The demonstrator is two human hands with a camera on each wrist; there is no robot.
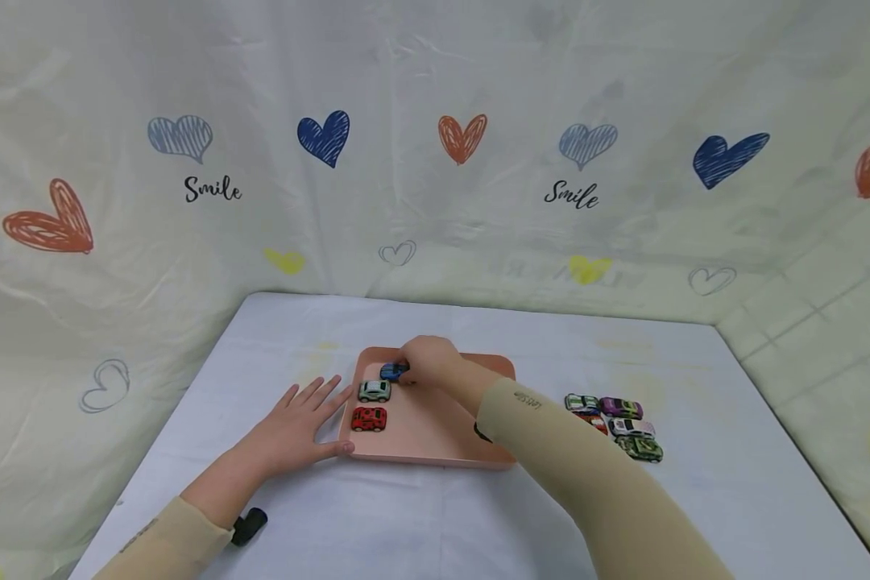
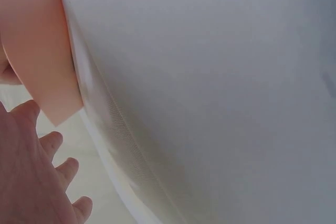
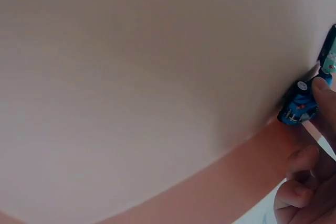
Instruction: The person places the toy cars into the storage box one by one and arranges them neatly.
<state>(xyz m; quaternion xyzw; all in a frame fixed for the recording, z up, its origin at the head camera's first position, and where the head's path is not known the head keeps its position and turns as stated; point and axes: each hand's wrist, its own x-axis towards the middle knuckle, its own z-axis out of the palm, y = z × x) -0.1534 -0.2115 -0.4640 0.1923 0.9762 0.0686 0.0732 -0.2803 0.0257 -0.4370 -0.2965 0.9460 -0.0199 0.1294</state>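
A shallow pink tray lies on the table. Down its left side stand a red toy car, a pale green toy car and, at the back, a blue toy car. My right hand pinches that blue car, and the right wrist view shows the thumb on the blue car close beside the pale green car. With fingers spread, my left hand is at the tray's left edge, its thumb tip right at the front left corner.
Right of the tray sits a cluster of several toy cars, among them a purple car, a white car and a camouflage car. A white cloth covers the table. Behind it hangs a heart-printed curtain.
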